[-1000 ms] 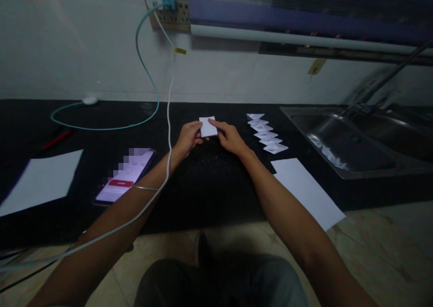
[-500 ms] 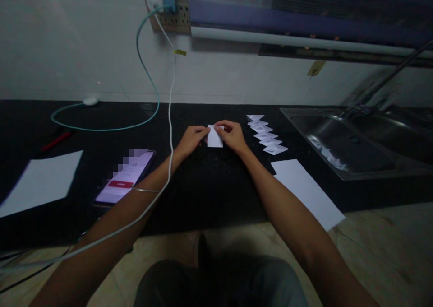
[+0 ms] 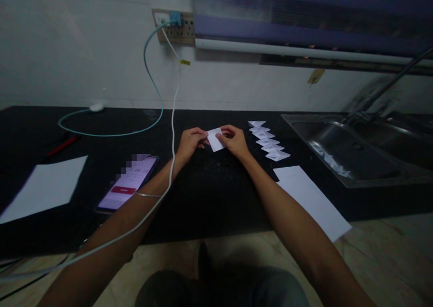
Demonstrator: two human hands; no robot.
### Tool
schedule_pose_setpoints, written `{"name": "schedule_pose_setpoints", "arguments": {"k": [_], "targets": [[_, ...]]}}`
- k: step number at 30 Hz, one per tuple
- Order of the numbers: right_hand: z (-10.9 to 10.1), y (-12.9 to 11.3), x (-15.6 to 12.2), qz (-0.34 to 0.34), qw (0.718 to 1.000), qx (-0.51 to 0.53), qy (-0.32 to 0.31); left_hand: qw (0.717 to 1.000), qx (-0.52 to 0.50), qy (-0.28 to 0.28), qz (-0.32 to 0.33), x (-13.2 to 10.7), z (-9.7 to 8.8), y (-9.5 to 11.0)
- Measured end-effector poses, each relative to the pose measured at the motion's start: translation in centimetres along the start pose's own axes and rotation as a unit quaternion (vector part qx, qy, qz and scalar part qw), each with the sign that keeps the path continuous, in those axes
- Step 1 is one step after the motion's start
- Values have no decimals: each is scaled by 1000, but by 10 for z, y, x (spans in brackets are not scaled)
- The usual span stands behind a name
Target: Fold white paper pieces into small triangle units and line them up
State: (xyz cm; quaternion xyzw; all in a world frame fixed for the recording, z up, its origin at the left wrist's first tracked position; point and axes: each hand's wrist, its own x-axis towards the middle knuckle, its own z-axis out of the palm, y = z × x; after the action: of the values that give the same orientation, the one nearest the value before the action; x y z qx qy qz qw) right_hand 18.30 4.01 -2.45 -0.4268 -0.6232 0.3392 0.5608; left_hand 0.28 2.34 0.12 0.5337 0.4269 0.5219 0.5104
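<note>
A small white square of paper (image 3: 215, 141) is held over the black counter, tilted a little. My right hand (image 3: 234, 140) pinches its right side, thumb on the front face and fingers behind. At the paper's left edge is my left hand (image 3: 192, 143), its fingers curled and the thumb and fingertips touching that edge. Whether the paper has several layers I cannot tell. To the right of my right hand, several folded white paper pieces (image 3: 267, 142) with pointed ends lie overlapping in a slanting row.
White sheets (image 3: 307, 194) lie at the right, another sheet (image 3: 47, 185) at the left. A lit phone (image 3: 130, 185) is beside my left forearm, and a white cable (image 3: 173, 131) crosses that arm. A red pen-like object (image 3: 62, 146) lies further left. A metal sink (image 3: 338, 144) is at the right.
The paper has turned from upright to tilted in my hands. My left fingers have loosened and shifted slightly at its left edge. The whole view has moved a little.
</note>
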Motion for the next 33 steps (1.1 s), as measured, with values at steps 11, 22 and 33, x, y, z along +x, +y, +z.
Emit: {"name": "schedule_pose_setpoints", "arguments": {"k": [11, 22, 33], "targets": [[0, -17, -8, -66, 996, -52, 18, 993, -102, -41, -32, 3, -4, -11], [-4, -19, -11, -293, 912, -264, -116, 990, -138, -2, -29, 1, -5, -8], [-2, -24, -13, -304, 897, -291, -138, 984, -170, -16, -40, -2, -4, -5]]}}
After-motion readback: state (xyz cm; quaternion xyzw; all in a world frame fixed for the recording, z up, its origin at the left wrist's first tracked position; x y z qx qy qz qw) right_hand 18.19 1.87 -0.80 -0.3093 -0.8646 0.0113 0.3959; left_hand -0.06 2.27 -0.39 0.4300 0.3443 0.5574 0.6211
